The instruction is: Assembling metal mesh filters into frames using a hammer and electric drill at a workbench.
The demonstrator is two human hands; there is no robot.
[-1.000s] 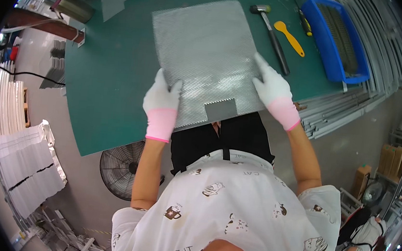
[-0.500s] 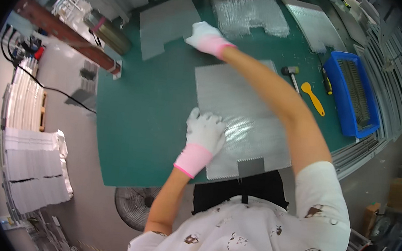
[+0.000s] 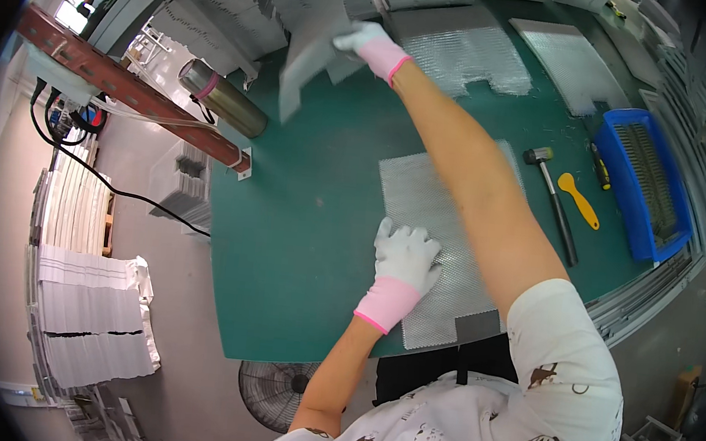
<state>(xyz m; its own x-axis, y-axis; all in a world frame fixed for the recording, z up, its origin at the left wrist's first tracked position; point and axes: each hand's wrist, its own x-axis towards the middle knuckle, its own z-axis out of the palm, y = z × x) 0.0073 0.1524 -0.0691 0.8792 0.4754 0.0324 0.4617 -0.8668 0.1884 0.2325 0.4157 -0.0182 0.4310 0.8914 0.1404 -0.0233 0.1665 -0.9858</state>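
Note:
My right hand [image 3: 373,47], in a white glove with a pink cuff, reaches to the far side of the bench. Its fingers are closed on the right edge of a thin grey notched sheet [image 3: 308,53], which is tilted up off the bench and smeared by motion. Near the bench's front edge lies a silvery honeycomb-textured panel [image 3: 431,305] with a notch in its near side. My left hand [image 3: 404,259], gloved the same way, rests at this panel's left edge with fingers apart. My right forearm crosses above the panel and hides part of it.
On the green bench [image 3: 295,291] lie a mallet [image 3: 553,191], a yellow scraper [image 3: 578,200] and a blue bin [image 3: 628,192] of ridged parts. Two silvery panels [image 3: 471,49] lie at the far side. A metal cylinder [image 3: 227,99] stands by the red-brown beam [image 3: 144,98] at left.
The grey sheet, flat on the bench before, is now raised and tilted in my right hand. My left hand stays at the panel's edge. The whole view has shifted.

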